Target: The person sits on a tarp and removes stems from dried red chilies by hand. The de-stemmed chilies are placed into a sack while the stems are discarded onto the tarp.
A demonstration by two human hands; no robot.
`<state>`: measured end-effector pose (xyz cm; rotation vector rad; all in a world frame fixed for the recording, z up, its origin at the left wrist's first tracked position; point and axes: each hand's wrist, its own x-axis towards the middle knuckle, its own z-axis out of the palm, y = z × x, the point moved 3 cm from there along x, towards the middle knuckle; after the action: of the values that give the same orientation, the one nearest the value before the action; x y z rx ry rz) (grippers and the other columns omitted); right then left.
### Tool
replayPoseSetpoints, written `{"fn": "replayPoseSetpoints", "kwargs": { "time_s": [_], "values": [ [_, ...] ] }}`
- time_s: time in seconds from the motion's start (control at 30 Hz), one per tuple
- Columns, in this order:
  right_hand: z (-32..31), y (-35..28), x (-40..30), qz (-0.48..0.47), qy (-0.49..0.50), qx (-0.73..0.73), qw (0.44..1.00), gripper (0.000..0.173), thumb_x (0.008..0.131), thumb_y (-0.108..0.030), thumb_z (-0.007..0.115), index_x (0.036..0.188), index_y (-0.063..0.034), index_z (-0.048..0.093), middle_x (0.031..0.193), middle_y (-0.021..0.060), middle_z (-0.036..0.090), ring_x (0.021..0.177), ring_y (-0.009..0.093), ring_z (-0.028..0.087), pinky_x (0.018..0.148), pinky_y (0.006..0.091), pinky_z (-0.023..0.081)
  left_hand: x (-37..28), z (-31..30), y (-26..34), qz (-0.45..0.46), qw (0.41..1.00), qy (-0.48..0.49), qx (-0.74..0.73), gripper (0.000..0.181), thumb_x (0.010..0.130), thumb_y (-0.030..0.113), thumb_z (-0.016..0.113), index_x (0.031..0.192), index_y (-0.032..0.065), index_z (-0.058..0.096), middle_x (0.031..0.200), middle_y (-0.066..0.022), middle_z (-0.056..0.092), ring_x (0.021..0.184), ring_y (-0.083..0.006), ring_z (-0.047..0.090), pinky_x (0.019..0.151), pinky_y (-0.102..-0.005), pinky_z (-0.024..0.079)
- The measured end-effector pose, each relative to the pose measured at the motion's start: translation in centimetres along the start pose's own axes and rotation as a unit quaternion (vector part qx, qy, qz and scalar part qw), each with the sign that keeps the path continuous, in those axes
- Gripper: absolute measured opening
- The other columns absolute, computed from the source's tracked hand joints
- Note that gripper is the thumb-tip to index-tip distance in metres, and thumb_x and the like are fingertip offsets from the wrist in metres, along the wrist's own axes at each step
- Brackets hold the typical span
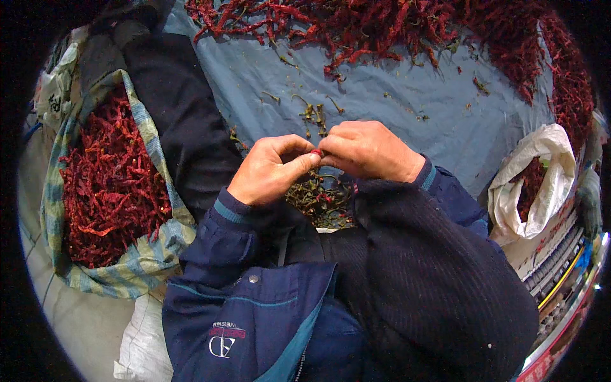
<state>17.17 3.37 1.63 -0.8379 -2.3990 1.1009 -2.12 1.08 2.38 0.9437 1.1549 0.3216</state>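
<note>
Both hands meet in front of my lap, above the blue plastic sheet. Between the thumb and fingers of my left hand I pinch a dried red chili pepper, of which only a small red end shows. The fingers of my right hand are curled in against the same pepper and hide the rest of it. Just below my hands, between my legs, lies a heap of chili stems with a few red bits among them. Some loose stems are scattered on the sheet beyond my fingertips.
A large pile of dried red chilies covers the sheet's far side. To my left stands a striped woven sack full of red chilies. On the right is a white woven sack with its rim rolled down and chilies inside.
</note>
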Motion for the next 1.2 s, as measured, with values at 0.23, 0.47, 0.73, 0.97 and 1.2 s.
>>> {"fn": "replayPoseSetpoints", "kwargs": {
  "time_s": [0.23, 0.47, 0.73, 0.97, 1.2],
  "values": [
    [-0.4, -1.0, 0.4, -0.057, -0.080, 0.256, 0.962, 0.015, 0.088, -0.015, 0.070, 0.087, -0.0023, 0.063, 0.075, 0.0112, 0.060, 0.069, 0.029, 0.061, 0.061, 0.0400, 0.047, -0.5, 0.0, -0.2, -0.073, 0.971, -0.186, -0.130, 0.022, 0.097, 0.021, 0.063, 0.094, 0.0001, 0.066, 0.077, 0.0020, 0.060, 0.068, -0.0048, 0.053, 0.060, -0.0234, 0.043],
    [1.5, -0.7, -0.7, 0.166, -0.037, 0.516, 0.840, 0.021, 0.100, -0.018, 0.060, 0.101, 0.0008, 0.068, 0.085, 0.0059, 0.069, 0.083, 0.008, 0.062, 0.073, 0.0282, 0.050, -1.0, 0.0, -2.5, -0.046, 0.931, -0.130, -0.338, 0.023, 0.098, 0.028, 0.061, 0.103, 0.0052, 0.062, 0.075, -0.0007, 0.058, 0.063, -0.0094, 0.054, 0.057, -0.0251, 0.046],
    [4.0, 4.1, -2.0, 0.085, 0.063, 0.018, 0.994, 0.006, 0.088, -0.012, 0.065, 0.091, -0.0062, 0.064, 0.109, 0.0107, 0.066, 0.098, 0.032, 0.064, 0.080, 0.0407, 0.054, -1.1, -1.8, -4.7, -0.062, 0.947, 0.014, -0.315, 0.020, 0.101, 0.026, 0.057, 0.106, 0.0072, 0.057, 0.085, -0.0005, 0.054, 0.067, -0.0088, 0.050, 0.057, -0.0256, 0.044],
    [-1.2, 9.9, 3.7, 0.244, 0.210, -0.230, 0.918, 0.037, 0.084, -0.036, 0.073, 0.107, -0.0101, 0.061, 0.101, 0.0119, 0.062, 0.089, 0.035, 0.066, 0.067, 0.0423, 0.055, 0.6, -0.1, -5.2, -0.067, 0.964, 0.060, -0.251, 0.021, 0.096, 0.026, 0.065, 0.100, 0.0056, 0.058, 0.067, 0.0037, 0.048, 0.048, -0.0060, 0.041, 0.043, -0.0220, 0.033],
    [0.0, 9.5, 2.5, 0.215, 0.210, -0.144, 0.943, 0.018, 0.088, -0.023, 0.068, 0.100, -0.0087, 0.065, 0.086, 0.0108, 0.067, 0.081, 0.034, 0.067, 0.067, 0.0403, 0.053, 2.9, 0.1, -4.3, -0.070, 0.952, 0.023, -0.299, 0.028, 0.101, 0.029, 0.057, 0.111, 0.0028, 0.058, 0.070, 0.0046, 0.046, 0.056, -0.0055, 0.044, 0.050, -0.0226, 0.036]
  ]
}}
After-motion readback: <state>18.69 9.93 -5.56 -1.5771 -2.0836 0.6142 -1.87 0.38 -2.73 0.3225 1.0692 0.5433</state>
